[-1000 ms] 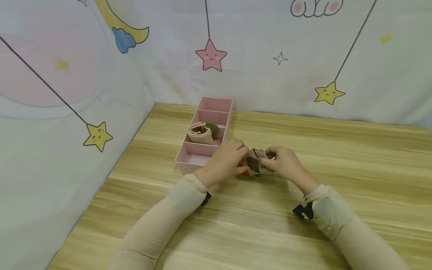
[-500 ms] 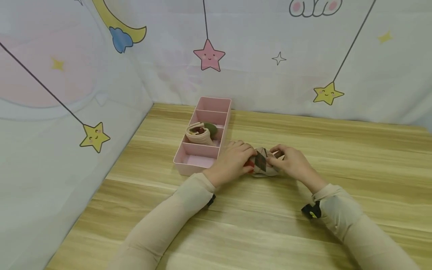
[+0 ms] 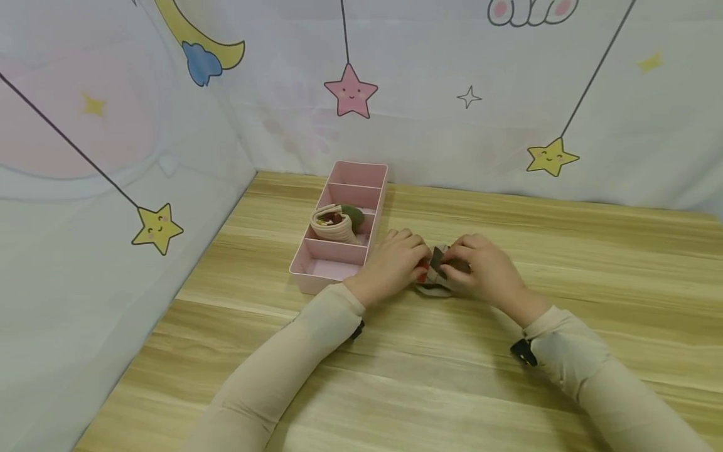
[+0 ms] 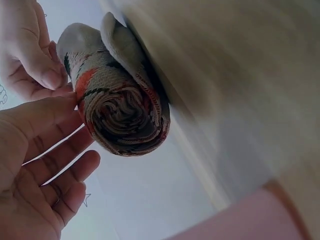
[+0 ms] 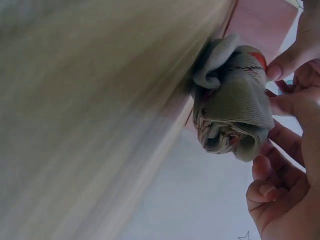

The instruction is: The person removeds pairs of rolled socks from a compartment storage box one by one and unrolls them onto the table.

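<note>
A rolled-up argyle sock [image 3: 436, 265] in beige, dark and orange lies on the table to the right of the pink bin. My left hand [image 3: 392, 260] holds its left end, where the left wrist view shows the spiral of the roll [image 4: 122, 112]. On the other end, the thumb and fingers of my right hand [image 3: 488, 270] pinch the fabric from above. In the right wrist view that end of the sock [image 5: 235, 100] looks loosely folded, with a flap sticking out toward the table. Both hands partly cover the sock in the head view.
The pink divided bin [image 3: 316, 284] stands just left of my left hand. One of its middle compartments holds a beige rolled sock [image 3: 337, 233] with a dark green part [image 3: 353, 215] behind it. A printed white curtain [image 3: 423, 144] hangs behind the wooden table [image 3: 407, 376].
The sock and my left hand have shifted slightly right. My right hand first moved right, then came back over the sock, closer to my left hand. The bin's contents are unchanged.
</note>
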### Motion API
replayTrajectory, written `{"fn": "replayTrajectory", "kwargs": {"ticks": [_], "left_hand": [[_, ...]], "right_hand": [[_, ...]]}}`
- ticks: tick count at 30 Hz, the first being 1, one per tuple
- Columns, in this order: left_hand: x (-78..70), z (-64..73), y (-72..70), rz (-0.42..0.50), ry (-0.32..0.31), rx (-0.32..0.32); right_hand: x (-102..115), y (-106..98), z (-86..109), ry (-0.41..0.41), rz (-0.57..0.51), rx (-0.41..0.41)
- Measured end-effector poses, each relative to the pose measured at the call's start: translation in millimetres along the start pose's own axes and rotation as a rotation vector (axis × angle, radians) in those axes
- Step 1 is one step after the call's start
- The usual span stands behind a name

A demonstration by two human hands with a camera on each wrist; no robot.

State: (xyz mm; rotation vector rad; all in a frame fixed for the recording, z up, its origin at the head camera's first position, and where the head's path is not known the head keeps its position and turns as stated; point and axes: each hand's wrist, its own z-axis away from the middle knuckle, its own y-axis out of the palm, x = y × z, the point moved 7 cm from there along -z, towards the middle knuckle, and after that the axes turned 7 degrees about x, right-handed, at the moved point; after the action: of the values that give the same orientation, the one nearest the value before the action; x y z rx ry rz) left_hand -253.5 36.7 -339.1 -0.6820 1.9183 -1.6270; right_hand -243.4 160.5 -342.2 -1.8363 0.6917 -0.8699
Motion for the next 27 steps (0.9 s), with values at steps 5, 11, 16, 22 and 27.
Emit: {"fn": "replayTrajectory", "kwargs": {"ticks": [5,11,16,22,27], "left_hand": [[3.0,-2.9,0.1,-0.014,-0.005,-0.002],[6.0,1.9,-3.6,0.012,-0.005,-0.042],[3.3,12.1,-9.9,0.042,0.019,-0.118],[-0.5,24.0,-10.1,0.046,0.023,-0.109],[-2.4,30.4,-6.3,0.005,-0.006,-0.035]], "right_hand": [[4,2,-0.2,-0.046,0.073,0.036],[0,7,-3.3,-0.009,0.154,0.125],[-4,10,-7.2,0.024,0.211,0.146],[-7,9,-14.8,0.071,0.197,0.172],[-10,6,-19.2,0.08,0.17,0.227]]}}
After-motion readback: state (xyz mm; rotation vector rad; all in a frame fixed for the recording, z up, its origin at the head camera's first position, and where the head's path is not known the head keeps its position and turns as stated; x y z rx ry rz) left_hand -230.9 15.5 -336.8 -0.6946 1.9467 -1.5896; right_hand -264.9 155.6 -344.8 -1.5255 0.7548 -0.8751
